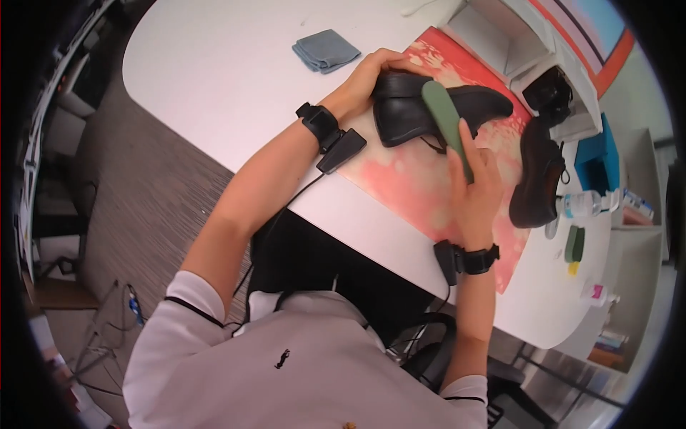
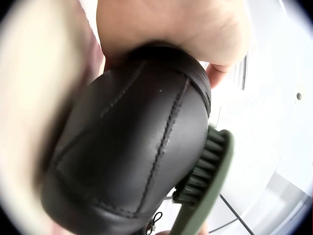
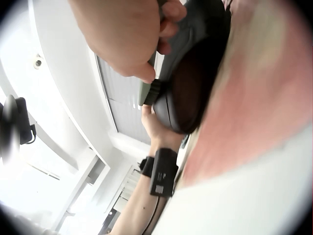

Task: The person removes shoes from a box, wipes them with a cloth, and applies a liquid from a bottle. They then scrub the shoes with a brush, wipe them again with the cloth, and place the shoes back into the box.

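Observation:
A black leather shoe [image 1: 400,120] lies on its side over the red and cream patterned mat [image 1: 400,175]. My left hand [image 1: 363,84] holds it at the heel end; in the left wrist view the palm covers the collar, and some of the fingers are hidden. My right hand [image 1: 477,191] grips a green-handled brush [image 1: 443,114] by its lower part, fingers along the handle. The dark bristles [image 2: 199,171] face the shoe's side and sit right against it in the left wrist view. In the right wrist view, the brush head [image 3: 149,93] overlaps the heel.
A second black shoe [image 1: 534,179] stands on the mat's right side. Beyond it are a clear pump bottle [image 1: 582,205], a green block-shaped item [image 1: 574,244] and a teal box [image 1: 597,159]. A folded grey-blue cloth [image 1: 325,51] lies at the upper left, and white shelving [image 1: 493,36] lines the back.

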`<state>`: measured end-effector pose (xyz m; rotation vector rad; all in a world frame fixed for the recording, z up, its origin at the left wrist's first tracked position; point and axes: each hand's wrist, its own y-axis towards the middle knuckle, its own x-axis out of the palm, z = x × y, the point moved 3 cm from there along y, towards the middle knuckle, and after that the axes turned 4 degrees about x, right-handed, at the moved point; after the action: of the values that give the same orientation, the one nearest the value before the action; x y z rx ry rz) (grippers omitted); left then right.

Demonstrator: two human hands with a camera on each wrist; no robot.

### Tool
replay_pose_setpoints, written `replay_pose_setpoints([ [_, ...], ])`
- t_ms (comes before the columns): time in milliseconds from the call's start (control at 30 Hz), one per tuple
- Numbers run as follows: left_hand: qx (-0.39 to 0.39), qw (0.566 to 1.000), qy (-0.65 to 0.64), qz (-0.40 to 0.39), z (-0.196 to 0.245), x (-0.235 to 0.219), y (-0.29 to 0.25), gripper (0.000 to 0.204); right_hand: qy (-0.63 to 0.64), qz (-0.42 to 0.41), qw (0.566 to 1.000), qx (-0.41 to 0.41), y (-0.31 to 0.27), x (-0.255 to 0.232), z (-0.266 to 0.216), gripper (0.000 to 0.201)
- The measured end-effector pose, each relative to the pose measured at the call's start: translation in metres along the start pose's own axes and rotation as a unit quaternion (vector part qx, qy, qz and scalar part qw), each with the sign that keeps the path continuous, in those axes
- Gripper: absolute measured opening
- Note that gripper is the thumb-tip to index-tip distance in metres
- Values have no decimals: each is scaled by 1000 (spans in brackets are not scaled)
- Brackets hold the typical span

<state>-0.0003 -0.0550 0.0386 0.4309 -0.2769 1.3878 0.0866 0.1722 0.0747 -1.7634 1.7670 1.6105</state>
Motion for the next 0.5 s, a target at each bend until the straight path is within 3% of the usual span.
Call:
replay_pose_setpoints([
  [233,-27,999,13,17,-4,-2,3,53,-48,-63,993,-91,-12,16,-20,58],
  [333,-18,1000,7,16,-1,3,0,53,-29,-28,999,33,0,1,-4,55],
  [500,-32,999,-4,22,-1,6,-1,53,-12,-48,997,-57,-10,12,-16,49],
])
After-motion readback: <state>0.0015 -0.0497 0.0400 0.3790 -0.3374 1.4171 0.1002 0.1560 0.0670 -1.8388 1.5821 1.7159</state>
